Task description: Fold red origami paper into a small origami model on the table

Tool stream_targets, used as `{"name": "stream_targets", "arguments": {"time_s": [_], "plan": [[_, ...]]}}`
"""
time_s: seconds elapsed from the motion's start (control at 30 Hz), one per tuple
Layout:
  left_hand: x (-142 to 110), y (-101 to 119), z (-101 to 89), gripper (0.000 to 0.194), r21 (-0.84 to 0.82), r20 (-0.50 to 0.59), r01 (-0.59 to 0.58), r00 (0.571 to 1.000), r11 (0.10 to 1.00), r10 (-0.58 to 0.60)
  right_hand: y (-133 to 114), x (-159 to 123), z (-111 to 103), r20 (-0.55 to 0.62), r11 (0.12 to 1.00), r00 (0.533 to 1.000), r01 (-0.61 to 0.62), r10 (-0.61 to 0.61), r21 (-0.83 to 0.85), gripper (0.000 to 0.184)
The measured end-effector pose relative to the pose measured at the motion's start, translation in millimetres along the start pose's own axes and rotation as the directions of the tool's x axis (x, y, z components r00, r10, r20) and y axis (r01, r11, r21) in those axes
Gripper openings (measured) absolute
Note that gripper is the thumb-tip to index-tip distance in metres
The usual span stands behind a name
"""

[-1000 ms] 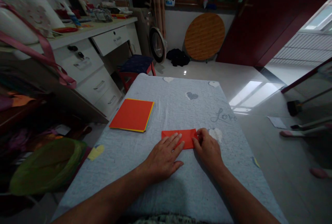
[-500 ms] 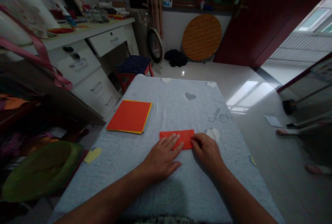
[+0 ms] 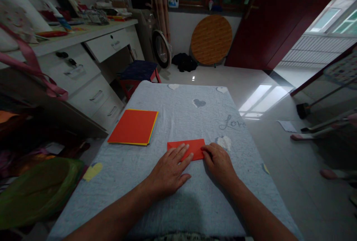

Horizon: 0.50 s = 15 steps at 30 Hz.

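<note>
A sheet of red paper [image 3: 196,148], folded into a narrow rectangle, lies on the cloth-covered table. My left hand [image 3: 170,169] rests flat across its left and middle part, fingers stretched out and thumb apart, and hides some of the lower edge. At the paper's right end, my right hand [image 3: 219,161] has thumb and forefinger closed together on the edge. Its other fingers are curled. To the left, apart from both hands, sits a stack of square coloured paper [image 3: 134,126], red on top with yellow and other colours showing at the sides.
A pale blue cloth [image 3: 178,114] with hearts and lettering covers the table. Beyond its far left corner stands a red stool [image 3: 138,73] with a dark seat. A white desk [image 3: 83,81] runs along the left, above a green-lined bin [image 3: 41,192]. A broom [image 3: 303,110] is at right.
The view has shifted slightly, moving everything a little left in the picture. My right thumb and forefinger have drawn together at the paper's right edge. My left hand stays flat on the paper.
</note>
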State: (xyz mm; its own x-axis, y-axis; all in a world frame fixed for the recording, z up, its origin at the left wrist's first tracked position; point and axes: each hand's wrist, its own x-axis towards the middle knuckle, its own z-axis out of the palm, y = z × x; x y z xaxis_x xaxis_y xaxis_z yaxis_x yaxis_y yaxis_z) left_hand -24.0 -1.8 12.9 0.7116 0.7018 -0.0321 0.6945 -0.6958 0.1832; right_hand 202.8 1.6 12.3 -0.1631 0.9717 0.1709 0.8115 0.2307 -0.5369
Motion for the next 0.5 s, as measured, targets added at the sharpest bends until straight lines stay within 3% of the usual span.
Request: {"name": "stream_targets", "arguments": {"time_s": [0.5], "plan": [[0.8, 0.5, -1.0, 0.06, -0.006, -0.023, -0.017, 1.0, 1.0, 0.017, 0.2, 1.8, 0.5, -0.006, 1.0, 1.0, -0.017, 0.017, 0.008, 0.024]]}}
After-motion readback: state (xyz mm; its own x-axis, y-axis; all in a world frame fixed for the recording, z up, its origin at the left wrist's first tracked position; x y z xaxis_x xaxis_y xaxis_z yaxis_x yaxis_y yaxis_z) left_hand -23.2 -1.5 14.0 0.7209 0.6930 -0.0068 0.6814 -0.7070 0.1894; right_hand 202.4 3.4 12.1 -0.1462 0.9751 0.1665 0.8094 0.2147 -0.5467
